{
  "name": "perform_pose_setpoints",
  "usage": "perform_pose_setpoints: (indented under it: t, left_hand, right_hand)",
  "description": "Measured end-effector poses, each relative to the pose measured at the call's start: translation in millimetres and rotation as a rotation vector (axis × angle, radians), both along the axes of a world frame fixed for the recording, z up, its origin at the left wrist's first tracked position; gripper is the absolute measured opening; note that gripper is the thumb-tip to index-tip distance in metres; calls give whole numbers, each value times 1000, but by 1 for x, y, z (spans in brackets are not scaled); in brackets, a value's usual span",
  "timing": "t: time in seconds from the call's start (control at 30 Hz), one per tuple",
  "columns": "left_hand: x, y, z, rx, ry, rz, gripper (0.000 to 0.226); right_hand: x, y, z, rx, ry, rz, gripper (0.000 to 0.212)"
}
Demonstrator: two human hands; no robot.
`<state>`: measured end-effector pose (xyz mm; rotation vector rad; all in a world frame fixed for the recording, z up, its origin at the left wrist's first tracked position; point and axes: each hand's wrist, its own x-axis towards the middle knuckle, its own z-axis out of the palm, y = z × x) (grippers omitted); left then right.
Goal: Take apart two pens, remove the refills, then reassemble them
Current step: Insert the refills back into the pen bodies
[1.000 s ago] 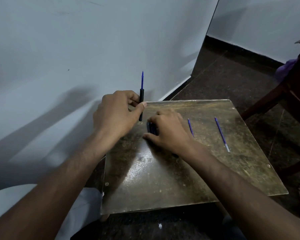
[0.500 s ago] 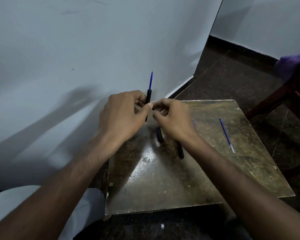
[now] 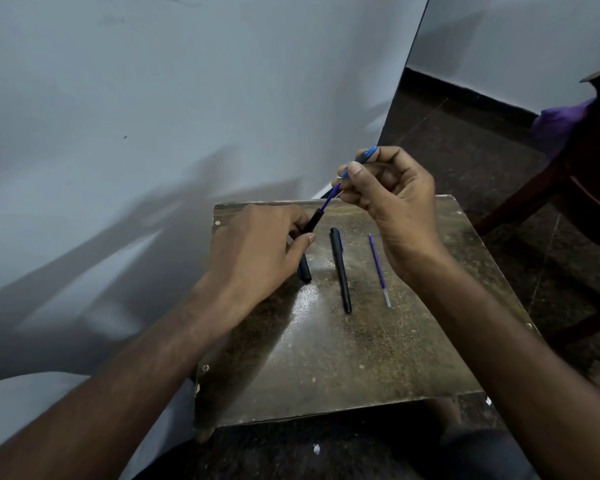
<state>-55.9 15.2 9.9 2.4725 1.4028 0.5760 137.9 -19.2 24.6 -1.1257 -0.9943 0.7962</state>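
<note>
Worn board, no writing readable; left hand grips barrel, right hand at one o'clock pinches refill.

The scene is dim and cool-toned. A soft glare patch shines on the worn table near its middle. Broad, blurred arm shadows fall leftward across the pale wall. Wide-angle distortion bends the frame edges, and the forearms near the bottom look slightly soft.

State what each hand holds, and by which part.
Left hand grips the black pen barrel around its middle. Right hand pinches the blue refill near its upper end.
</note>
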Motion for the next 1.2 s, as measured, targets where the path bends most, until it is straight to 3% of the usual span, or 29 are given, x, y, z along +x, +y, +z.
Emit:
perform_pose_setpoints:
  t: [0.97, 1.2]
  left_hand:
    - [0, 0, -3, 13, 25, 19, 17]
    - [1, 1, -4, 79, -43, 21, 14]
  right_hand:
    - [4, -3, 0, -63, -151, 3, 15]
    - [1, -3, -9, -174, -220, 119, 22]
